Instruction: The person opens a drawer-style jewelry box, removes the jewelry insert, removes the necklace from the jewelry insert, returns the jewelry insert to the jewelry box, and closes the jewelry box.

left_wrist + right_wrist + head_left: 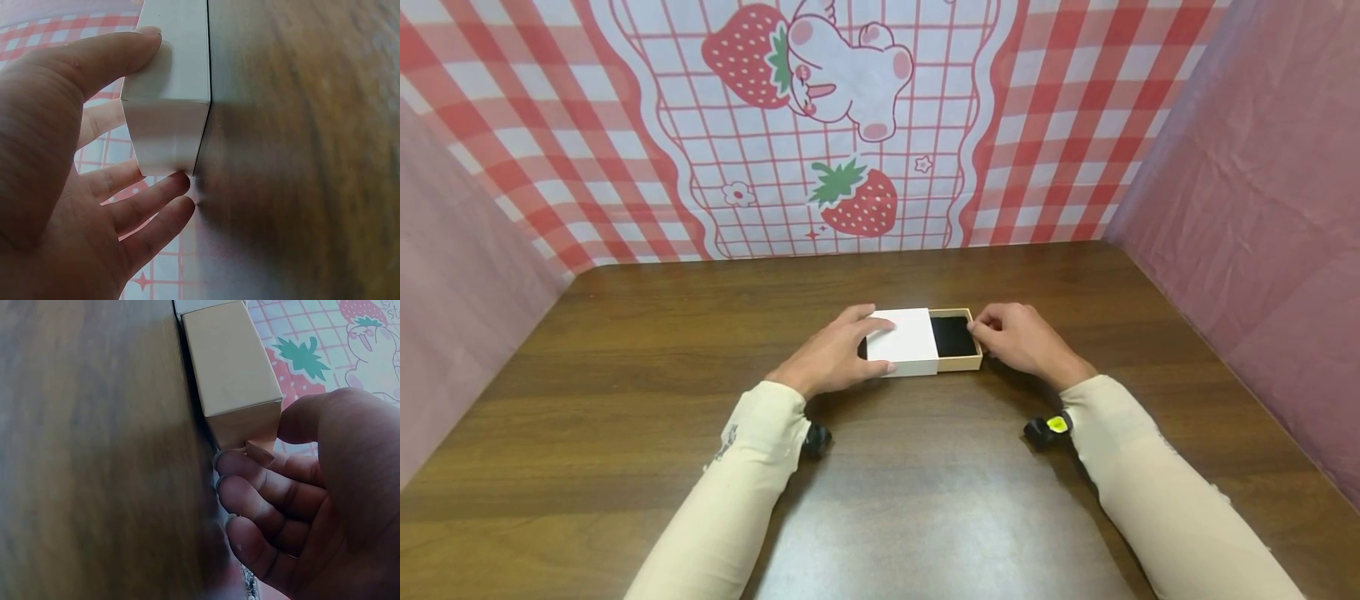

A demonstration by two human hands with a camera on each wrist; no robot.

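A white box sleeve (901, 342) lies on the table, with a tan inner drawer (958, 364) slid partly out of its right end. Black material (953, 337) shows inside the drawer. My left hand (835, 354) grips the sleeve from the left, thumb on the near side (178, 56) and fingers at the far side and top. At the drawer's right end, my right hand (1022, 337) pinches the end wall with thumb and fingers. A small tan tab (259, 453) shows by the fingers in the right wrist view. How much of the drawer stays within the sleeve is hidden.
The brown wooden table (910, 467) is bounded by a red checked cloth with strawberries (857, 204) at the back. Pink cloths hang at the left (467, 275) and right (1255, 208). Both wrists carry small black devices (816, 440).
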